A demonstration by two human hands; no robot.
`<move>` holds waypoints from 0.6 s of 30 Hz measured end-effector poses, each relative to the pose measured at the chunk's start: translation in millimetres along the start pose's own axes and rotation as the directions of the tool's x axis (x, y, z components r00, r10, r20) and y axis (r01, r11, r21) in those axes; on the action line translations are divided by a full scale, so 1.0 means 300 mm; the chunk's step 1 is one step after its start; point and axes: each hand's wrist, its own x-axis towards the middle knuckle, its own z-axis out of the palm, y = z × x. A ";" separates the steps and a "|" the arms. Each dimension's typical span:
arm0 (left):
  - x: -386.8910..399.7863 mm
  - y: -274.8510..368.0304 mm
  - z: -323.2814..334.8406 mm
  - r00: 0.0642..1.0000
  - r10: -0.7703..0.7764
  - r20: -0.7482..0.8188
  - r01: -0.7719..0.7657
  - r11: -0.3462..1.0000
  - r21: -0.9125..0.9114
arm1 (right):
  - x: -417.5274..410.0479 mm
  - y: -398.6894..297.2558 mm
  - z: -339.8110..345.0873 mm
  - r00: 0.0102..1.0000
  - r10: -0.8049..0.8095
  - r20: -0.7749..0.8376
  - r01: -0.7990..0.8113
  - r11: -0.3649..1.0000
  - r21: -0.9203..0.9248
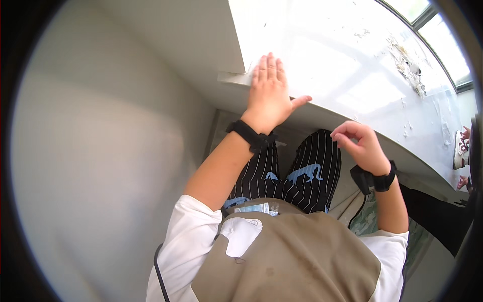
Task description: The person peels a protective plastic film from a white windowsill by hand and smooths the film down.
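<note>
My left hand [268, 88] is spread palm down, its fingers over the near left corner of a glossy white windowsill [309, 49]; nothing shows in it. Just past the sill's front edge, my right hand [356, 141] hangs with thumb and fingers curled towards each other. Whether something small is pinched between them, I cannot tell. Each wrist wears a black strap with a device. Scraps and crumbs of whitish debris [409, 68] lie on the sill near the window frame.
A bare wall [113, 151] rises on the left. The window frame [424, 19] borders the sill at the upper right. Another person's shoe [459, 151] and hands show at the far right edge. A camouflage-patterned cloth [368, 215] is beside my right arm.
</note>
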 end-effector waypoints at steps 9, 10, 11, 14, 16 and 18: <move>0.137 0.193 0.031 0.935 0.353 0.043 -0.330 0.906 -0.267 | -0.118 0.202 0.154 0.981 0.160 0.106 -0.179 0.963 0.201; 0.161 0.143 0.000 0.984 0.164 0.069 -0.150 0.974 -0.169 | -0.137 0.216 0.160 0.983 0.158 0.098 -0.178 0.954 0.240; 0.180 0.098 -0.021 0.997 -0.034 0.074 0.039 0.997 -0.065 | -0.155 0.241 0.171 0.984 0.156 0.090 -0.175 0.944 0.279; 0.210 0.005 -0.059 0.951 -0.201 0.236 0.184 0.979 0.090 | -0.188 0.307 0.208 0.970 0.224 0.091 -0.241 0.885 0.398; 0.212 0.009 -0.054 0.942 -0.219 0.255 0.193 0.974 0.122 | -0.201 0.339 0.244 0.968 0.235 0.093 -0.252 0.875 0.413; 0.220 0.028 -0.038 0.933 -0.232 0.274 0.197 0.969 0.150 | -0.205 0.345 0.272 0.961 0.254 0.108 -0.276 0.868 0.413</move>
